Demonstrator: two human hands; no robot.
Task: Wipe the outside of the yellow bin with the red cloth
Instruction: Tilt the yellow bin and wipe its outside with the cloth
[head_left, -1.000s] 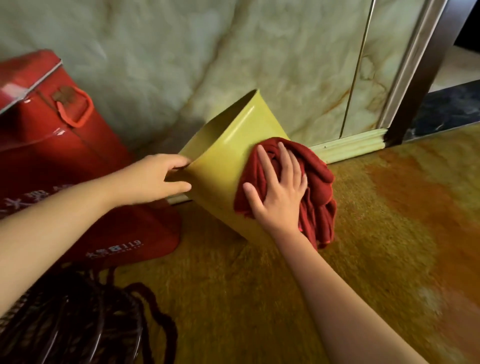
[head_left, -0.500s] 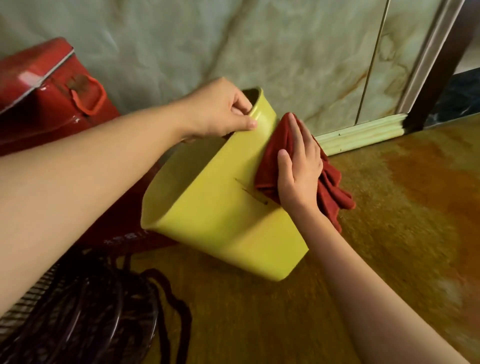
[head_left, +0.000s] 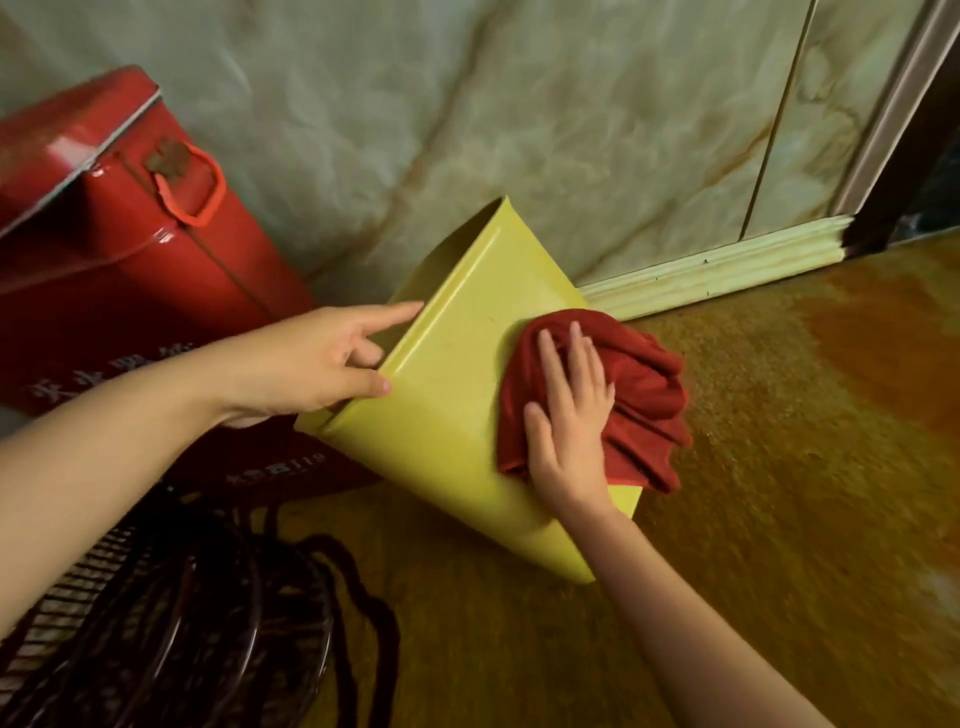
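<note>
Right hand (head_left: 569, 415) flat on red cloth (head_left: 644, 395) – yellow bin (head_left: 447, 426) tilted.

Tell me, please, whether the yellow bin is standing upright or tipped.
Tipped: the yellow bin leans with its mouth angled toward the wall, left hand on its rim.

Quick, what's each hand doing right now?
Left hand: holding the yellow bin by its rim.
Right hand: open, flat, pressing the red cloth against the bin.

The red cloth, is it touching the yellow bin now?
Touching. In the head view the right hand presses the red cloth flat against the side wall of the yellow bin, with no gap visible.
</note>
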